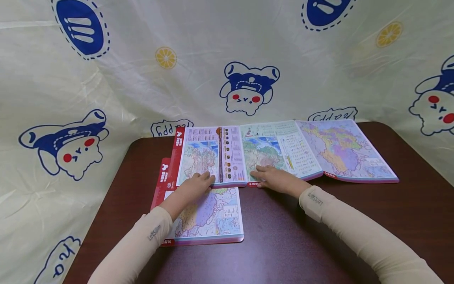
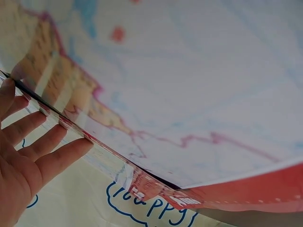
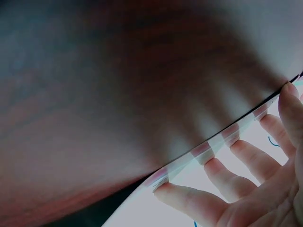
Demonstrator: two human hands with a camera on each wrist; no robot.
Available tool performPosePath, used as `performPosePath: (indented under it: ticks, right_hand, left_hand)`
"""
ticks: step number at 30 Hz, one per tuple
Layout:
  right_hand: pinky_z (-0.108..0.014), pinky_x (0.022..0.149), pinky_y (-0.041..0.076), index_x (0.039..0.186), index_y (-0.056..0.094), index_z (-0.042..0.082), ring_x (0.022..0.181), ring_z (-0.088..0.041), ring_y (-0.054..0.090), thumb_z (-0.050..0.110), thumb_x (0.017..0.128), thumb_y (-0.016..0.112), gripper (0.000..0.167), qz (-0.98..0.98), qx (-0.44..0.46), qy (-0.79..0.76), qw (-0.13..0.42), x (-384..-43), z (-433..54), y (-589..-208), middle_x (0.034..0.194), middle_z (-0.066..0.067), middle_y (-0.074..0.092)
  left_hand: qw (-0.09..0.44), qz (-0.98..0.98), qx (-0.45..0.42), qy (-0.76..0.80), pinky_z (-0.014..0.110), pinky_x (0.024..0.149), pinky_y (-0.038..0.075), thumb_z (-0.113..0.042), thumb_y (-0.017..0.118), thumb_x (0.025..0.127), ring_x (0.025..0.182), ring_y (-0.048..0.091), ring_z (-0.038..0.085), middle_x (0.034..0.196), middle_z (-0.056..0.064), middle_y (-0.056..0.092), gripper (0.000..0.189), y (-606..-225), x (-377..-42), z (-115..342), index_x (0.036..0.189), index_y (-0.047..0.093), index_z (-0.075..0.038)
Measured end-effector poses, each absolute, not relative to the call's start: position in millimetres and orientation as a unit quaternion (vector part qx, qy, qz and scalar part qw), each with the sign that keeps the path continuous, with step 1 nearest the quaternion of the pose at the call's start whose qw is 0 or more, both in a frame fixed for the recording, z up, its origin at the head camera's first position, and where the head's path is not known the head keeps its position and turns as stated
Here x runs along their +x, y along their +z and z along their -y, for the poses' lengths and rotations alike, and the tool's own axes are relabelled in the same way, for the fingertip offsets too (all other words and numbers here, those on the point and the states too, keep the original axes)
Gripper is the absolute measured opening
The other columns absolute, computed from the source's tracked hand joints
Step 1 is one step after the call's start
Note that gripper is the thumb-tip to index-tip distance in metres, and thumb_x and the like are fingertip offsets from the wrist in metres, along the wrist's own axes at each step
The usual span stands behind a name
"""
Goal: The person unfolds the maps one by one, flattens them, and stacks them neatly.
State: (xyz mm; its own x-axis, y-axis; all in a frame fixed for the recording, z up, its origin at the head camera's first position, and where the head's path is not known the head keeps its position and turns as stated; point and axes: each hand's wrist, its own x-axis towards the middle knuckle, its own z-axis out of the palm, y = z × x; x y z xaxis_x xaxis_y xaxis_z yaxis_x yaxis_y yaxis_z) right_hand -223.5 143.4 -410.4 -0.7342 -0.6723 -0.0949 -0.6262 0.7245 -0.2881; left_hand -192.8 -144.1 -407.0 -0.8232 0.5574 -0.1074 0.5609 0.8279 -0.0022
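Observation:
A fold-out map (image 1: pixel 340 146) lies spread across the back of the table, with a red strip along its left edge. Its lower left part overlaps a second map (image 1: pixel 227 215), which also has a red left margin. My left hand (image 1: pixel 194 188) rests on the left panel near its front edge, fingers extended; the left wrist view shows those fingers (image 2: pixel 64 156) spread on the sheet. My right hand (image 1: pixel 276 178) lies flat on the middle panel at its front edge. In the right wrist view, its fingers (image 3: pixel 194 198) are spread and fairly straight.
The dark brown table (image 1: pixel 283 244) runs under both maps. Behind it hangs a pale curtain (image 1: pixel 198 90) with cartoon bears, orange slices and lettering. The spread map's right panel reaches towards the table's right side.

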Motion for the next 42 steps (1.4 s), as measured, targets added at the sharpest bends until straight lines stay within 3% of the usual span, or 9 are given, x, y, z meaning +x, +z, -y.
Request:
performPosePath:
  ticks: [17, 23, 29, 35, 42]
  right_hand:
    - [-0.054, 0.096, 0.029, 0.133, 0.043, 0.005, 0.120, -0.047, 0.031, 0.024, 0.090, 0.055, 0.049, -0.924, -0.347, -0.118, 0.114, -226.1, -148.4, -404.9, 0.137, -0.024, 0.033]
    - [-0.053, 0.097, 0.028, 0.133, 0.043, 0.004, 0.119, -0.048, 0.032, 0.023, 0.089, 0.055, 0.049, -0.920, -0.354, -0.122, 0.113, -224.8, -149.6, -401.5, 0.136, -0.026, 0.033]
    - [-0.053, 0.097, 0.028, 0.132, 0.043, 0.004, 0.120, -0.047, 0.033, 0.023, 0.089, 0.055, 0.048, -0.920, -0.354, -0.123, 0.112, -223.5, -149.3, -400.8, 0.136, -0.025, 0.034]
    - [-0.052, 0.098, 0.027, 0.133, 0.043, 0.005, 0.120, -0.046, 0.032, 0.024, 0.089, 0.055, 0.049, -0.920, -0.354, -0.122, 0.113, -224.0, -149.2, -401.3, 0.137, -0.024, 0.033]
    - [-0.052, 0.098, 0.028, 0.134, 0.043, 0.006, 0.121, -0.046, 0.031, 0.023, 0.090, 0.055, 0.049, -0.921, -0.352, -0.117, 0.121, -222.9, -148.5, -402.4, 0.137, -0.024, 0.032]
  left_hand:
    - [0.068, -0.959, 0.275, -0.027, 0.043, 0.085, 0.045, -0.018, 0.052, 0.092, 0.118, 0.040, 0.034, 0.135, 0.012, 0.037, 0.044, -403.8, -194.2, 135.2, 0.134, 0.040, -0.012]
    - [0.080, -0.961, 0.264, -0.005, 0.044, 0.088, 0.042, -0.024, 0.049, 0.093, 0.121, 0.038, 0.034, 0.137, 0.012, 0.037, 0.044, -402.1, -195.3, 135.1, 0.134, 0.040, -0.013]
    - [0.079, -0.964, 0.246, 0.067, 0.043, 0.096, 0.036, -0.031, 0.057, 0.088, 0.121, 0.039, 0.031, 0.134, 0.011, 0.042, 0.051, -395.9, -202.0, 150.9, 0.133, 0.043, -0.012]
    - [0.073, -0.976, 0.142, 0.149, 0.050, 0.097, 0.032, -0.030, 0.051, 0.092, 0.122, 0.036, 0.033, 0.133, 0.018, 0.040, 0.053, -384.5, -212.2, 190.5, 0.135, 0.037, -0.002]
    - [0.062, -0.981, 0.000, 0.183, 0.055, 0.084, 0.040, -0.017, 0.055, 0.089, 0.118, 0.033, 0.040, 0.134, 0.022, 0.031, 0.057, -387.0, -211.0, 235.0, 0.137, 0.029, 0.000]
